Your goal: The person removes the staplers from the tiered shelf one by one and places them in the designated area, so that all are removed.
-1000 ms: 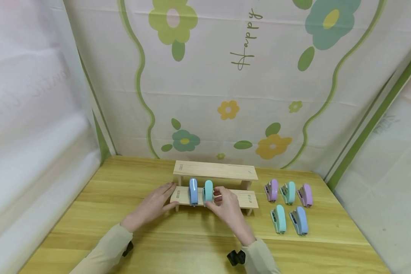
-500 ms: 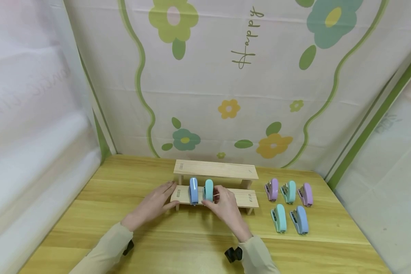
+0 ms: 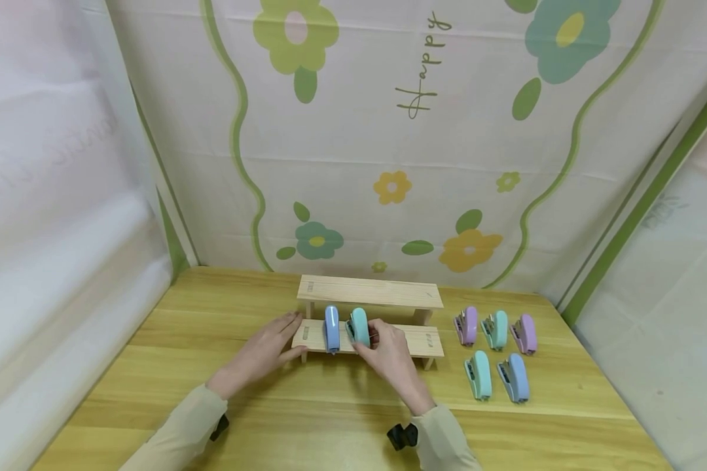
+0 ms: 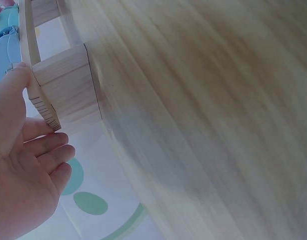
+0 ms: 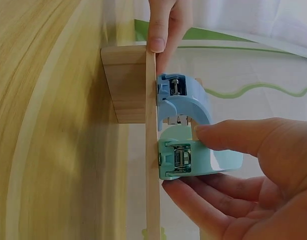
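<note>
A two-step wooden rack [image 3: 415, 340] stands on the table. On its lower step a blue stapler [image 3: 331, 327] sits upright, with a mint-green stapler [image 3: 359, 325] to its right. My right hand [image 3: 392, 356] holds the mint stapler between thumb and fingers, as the right wrist view shows; the stapler's base [image 5: 162, 160] touches the board. My left hand [image 4: 23, 165] grips the left end of the lower step, its thumb on the front edge and its index finger at the board's corner. In the head view, part of the mint stapler's right side is hidden by my right hand.
Right of the rack, several more staplers stand on the table in two rows: a purple one [image 3: 466, 326], a mint one [image 3: 494, 330] and another purple one [image 3: 524, 333] behind, a mint one [image 3: 479, 375] and a blue one [image 3: 514, 377] in front. Behind hangs a flowered cloth [image 3: 342, 144].
The mint stapler has turned slightly on the lower step, its back end shifting to the left. My right wrist has moved a little to the left. The left hand stays put.
</note>
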Motion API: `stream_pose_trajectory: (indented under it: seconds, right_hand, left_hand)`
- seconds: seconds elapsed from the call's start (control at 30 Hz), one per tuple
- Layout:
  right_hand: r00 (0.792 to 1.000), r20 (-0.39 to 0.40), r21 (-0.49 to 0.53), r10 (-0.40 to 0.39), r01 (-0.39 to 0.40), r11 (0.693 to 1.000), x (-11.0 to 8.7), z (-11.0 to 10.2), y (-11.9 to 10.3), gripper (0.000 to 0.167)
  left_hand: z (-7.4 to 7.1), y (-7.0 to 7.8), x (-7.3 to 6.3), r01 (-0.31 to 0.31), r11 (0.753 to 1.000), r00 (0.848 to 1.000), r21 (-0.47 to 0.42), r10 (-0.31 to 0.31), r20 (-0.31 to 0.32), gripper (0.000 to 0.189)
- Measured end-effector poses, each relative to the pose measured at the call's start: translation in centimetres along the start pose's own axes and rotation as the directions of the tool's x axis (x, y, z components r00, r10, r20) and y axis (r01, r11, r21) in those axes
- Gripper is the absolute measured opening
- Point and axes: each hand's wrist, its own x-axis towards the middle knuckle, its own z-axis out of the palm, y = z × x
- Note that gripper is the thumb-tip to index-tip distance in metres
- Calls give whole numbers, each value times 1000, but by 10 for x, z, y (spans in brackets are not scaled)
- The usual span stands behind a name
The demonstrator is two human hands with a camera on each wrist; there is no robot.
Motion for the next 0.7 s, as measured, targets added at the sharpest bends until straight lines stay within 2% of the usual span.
stream_pose_trajectory:
  seconds: [0.7]
  right_hand:
    - [998,-20,60,51,-50,997,-1,-5,3,26]
  left_hand:
    - [0,1,0,0,1000,1000,-2,0,-3,72]
